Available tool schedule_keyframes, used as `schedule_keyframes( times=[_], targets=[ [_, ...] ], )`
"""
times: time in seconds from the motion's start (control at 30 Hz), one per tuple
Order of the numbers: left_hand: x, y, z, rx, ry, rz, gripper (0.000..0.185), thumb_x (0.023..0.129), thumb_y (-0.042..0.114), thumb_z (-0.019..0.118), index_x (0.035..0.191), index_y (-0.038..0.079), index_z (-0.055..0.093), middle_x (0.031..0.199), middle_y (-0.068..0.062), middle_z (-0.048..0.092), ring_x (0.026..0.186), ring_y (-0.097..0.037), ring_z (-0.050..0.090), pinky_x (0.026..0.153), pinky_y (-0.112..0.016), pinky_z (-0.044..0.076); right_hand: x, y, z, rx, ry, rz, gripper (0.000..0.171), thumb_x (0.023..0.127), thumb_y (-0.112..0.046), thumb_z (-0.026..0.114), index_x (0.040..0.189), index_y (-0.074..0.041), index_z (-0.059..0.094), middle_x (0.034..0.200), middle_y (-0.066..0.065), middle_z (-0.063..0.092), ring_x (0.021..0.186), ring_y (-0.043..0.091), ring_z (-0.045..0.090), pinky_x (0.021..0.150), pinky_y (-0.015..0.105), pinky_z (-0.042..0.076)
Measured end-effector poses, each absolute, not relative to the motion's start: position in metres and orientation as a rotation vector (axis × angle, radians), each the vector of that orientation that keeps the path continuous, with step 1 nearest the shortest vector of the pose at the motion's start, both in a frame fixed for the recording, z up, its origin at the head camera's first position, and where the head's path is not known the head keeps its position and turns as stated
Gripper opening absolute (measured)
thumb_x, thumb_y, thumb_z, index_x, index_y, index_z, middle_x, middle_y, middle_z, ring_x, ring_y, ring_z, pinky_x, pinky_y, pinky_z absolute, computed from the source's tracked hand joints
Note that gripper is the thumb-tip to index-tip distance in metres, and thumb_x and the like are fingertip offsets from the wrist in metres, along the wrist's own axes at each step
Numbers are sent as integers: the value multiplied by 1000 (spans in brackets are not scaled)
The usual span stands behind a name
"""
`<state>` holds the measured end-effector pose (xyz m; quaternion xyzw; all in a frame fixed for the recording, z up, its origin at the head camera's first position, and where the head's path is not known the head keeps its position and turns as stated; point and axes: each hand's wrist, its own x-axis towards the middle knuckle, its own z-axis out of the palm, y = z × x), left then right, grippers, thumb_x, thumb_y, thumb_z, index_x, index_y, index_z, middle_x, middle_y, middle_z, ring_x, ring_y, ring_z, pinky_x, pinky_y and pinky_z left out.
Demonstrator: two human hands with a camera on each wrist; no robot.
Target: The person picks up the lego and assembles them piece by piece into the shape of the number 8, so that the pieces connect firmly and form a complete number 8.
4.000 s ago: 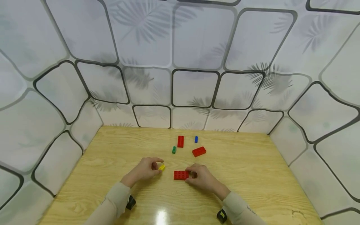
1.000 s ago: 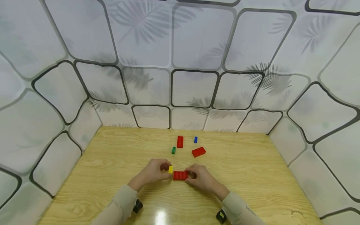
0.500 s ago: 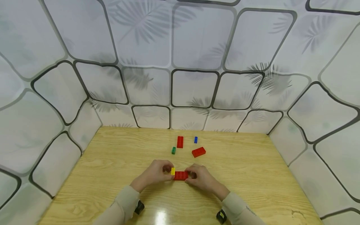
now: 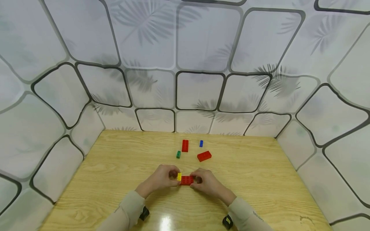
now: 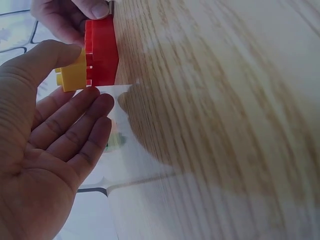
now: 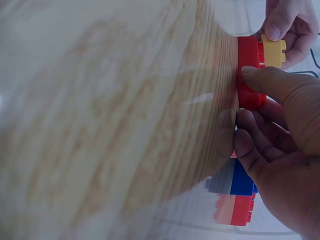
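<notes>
My left hand pinches a small yellow building brick between thumb and fingers. The yellow brick sits over the left end of a red brick, right at its studs. In the right wrist view a thin gap with red studs shows between the yellow brick and the red brick. My right hand grips the right end of that red brick, thumb on the near side, and the brick lies flat on the table.
Farther back on the wooden table lie a green brick, a red brick, a small blue brick and a tilted red brick. A patterned wall covering rises behind the table and at both sides.
My left hand has brought the yellow brick rightward from the table on the left to over the red brick's left end. The right hand has kept its hold on the red brick.
</notes>
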<state>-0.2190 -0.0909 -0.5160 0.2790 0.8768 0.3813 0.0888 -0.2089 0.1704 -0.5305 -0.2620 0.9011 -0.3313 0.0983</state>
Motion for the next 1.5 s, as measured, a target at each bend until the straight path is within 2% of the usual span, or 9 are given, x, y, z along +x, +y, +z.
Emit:
schedule_keyframes(
  times=[0.73,1.3,1.5],
  targets=[
    [-218,-90,-517,868,2634,1106,29,88,23,87,110,8,75,95,0,73,84,-14,63,76,-25,53,-210,170,-532,-780,2658,-984,33,96,-23,80,125,-9,74,101,-5,65,81,6,54,69,21,47],
    [-216,-90,-519,846,2648,1097,31,90,25,86,114,9,75,103,1,74,91,-13,66,80,-27,56,-209,169,-531,-773,2670,-986,33,96,-21,80,125,-8,74,102,-5,65,81,6,54,69,20,48],
    [-217,-89,-519,853,2664,1072,27,90,25,86,111,12,75,104,1,75,93,-14,67,83,-31,56,-208,169,-531,-769,2673,-983,33,95,-22,80,125,-8,74,102,-5,65,82,6,53,70,20,47]
  ],
)
